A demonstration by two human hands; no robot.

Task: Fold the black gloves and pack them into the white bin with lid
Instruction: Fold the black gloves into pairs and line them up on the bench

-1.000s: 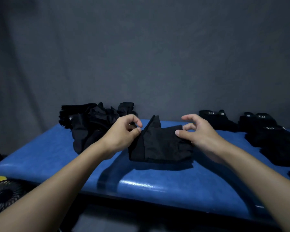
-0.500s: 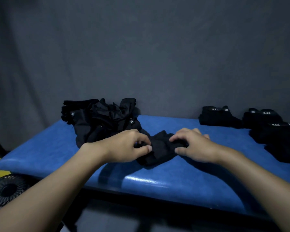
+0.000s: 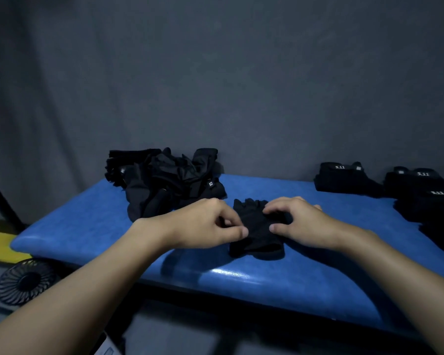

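Head view is crossed from side to side by a blue bench (image 3: pixel 267 278), on which the folding step is judged to be under way; packing has not begun, and the white bin is not seen anywhere. At the back left of the bench a heap of loose gloves (image 3: pixel 169 180) is piled, so much folding is judged to remain. At the far right, folded gloves (image 3: pixel 420 196) are laid in neat stacks, well apart from the work. A small fan (image 3: pixel 23 283) is seen on the floor below the left end.

In the middle, near the front edge, one glove (image 3: pixel 256 237) is lain bunched on the bench. Its left side is pinched by the left hand (image 3: pixel 205 224) and its right side is held by the right hand (image 3: pixel 303 221), with fingers (image 3: pixel 280 228) curled onto the cloth. Next, the fold is to be pressed flat and the glove carried right to the stacks. Nothing is placed in that path; only the heap is close by, just beside the left hand.
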